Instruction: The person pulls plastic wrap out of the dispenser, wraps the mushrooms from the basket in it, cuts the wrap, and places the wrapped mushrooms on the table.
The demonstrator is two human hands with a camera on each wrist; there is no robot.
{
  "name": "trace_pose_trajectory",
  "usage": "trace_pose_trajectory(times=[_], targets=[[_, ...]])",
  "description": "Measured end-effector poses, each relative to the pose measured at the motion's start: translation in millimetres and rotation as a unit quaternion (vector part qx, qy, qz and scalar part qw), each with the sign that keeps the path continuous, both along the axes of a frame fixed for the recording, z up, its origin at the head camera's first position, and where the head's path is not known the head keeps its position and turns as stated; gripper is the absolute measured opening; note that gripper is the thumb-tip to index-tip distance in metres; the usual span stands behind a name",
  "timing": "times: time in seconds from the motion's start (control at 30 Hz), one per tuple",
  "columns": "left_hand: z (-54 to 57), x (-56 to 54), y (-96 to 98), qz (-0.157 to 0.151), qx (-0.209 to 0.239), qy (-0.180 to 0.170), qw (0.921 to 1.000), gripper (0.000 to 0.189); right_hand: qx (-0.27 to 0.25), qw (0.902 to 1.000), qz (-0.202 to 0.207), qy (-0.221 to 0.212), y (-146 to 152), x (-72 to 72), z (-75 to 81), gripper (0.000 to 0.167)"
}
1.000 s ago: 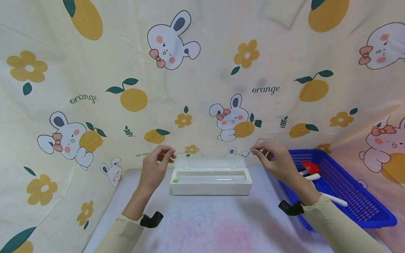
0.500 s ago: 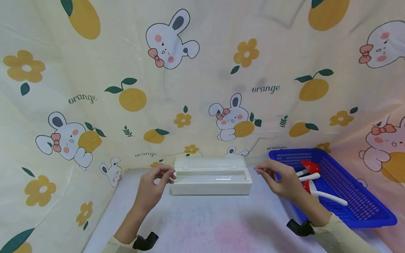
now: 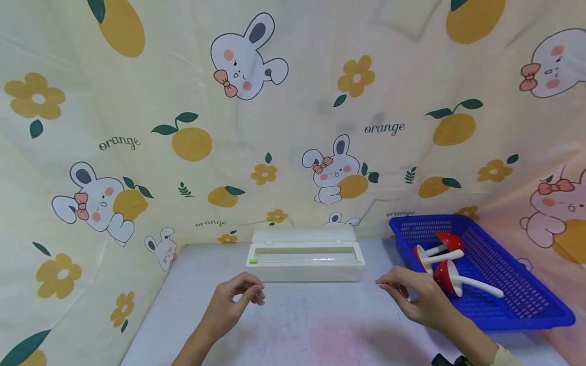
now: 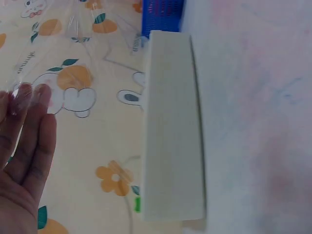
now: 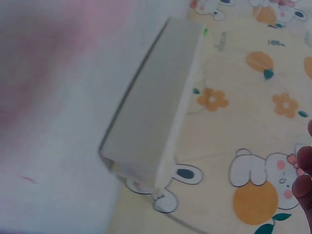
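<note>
A white cling film dispenser [image 3: 305,269] lies lengthwise on the table with its lid [image 3: 303,234] raised at the back. A small green slider [image 3: 253,262] sits at the left end of its opening. Clear cling film [image 4: 77,22] shows as faint creases and gloss in the left wrist view. My left hand [image 3: 234,305] pinches it between thumb and fingers, in front of the dispenser's left end. To the right, my right hand [image 3: 418,297] pinches with thumb and index finger at a similar height. Between the hands the film is almost invisible in the head view.
A blue plastic basket [image 3: 517,290] stands at the right and holds several red-and-white mushroom-shaped utensils [image 3: 450,278]. Behind the table [image 3: 311,330] hangs a patterned cloth [image 3: 293,117] with rabbits and oranges.
Both hands have come down and back toward me from above the dispenser, still pinching. The dispenser and its green slider are uncovered in the head view, and the basket's utensils show more fully.
</note>
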State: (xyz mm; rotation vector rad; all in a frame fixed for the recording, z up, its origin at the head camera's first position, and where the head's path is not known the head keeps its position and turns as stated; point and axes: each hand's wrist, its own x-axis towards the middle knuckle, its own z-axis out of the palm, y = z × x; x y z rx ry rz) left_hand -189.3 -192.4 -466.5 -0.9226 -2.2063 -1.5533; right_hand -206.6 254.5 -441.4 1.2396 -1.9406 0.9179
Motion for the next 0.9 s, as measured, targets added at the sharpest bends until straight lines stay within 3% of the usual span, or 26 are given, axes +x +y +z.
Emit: trace_pose_trajectory(times=[0.27, 0.43, 0.63, 0.7, 0.9], targets=[[-20.4, 11.4, -10.6, -0.022, -0.066, -0.009, 0.9975, 0.010, 0.009, 0.9992, 0.037, -0.009, 0, 9.7, -20.5, 0.011], [-26.5, 14.8, -21.1, -0.030, -0.096, -0.046, 0.9939, 0.005, 0.035, 0.9983, 0.042, -0.019, -1, 17.7, -39.3, 0.008], [-37.0, 16.9, -34.9, -0.072, -0.131, -0.083, 0.9852, 0.008, 0.090, 0.9853, 0.054, -0.134, -8, 35.5, -55.6, 0.036], [-42.1, 16.5, -39.0, -0.085, -0.139, -0.081, 0.9832, 0.007, 0.102, 0.9798, 0.061, -0.161, -11, 39.4, -59.7, 0.042], [-56.3, 16.2, -44.8, -0.100, -0.191, -0.050, 0.9751, 0.006, 0.136, 0.9753, 0.071, -0.159, -14, 40.0, -72.4, 0.037]])
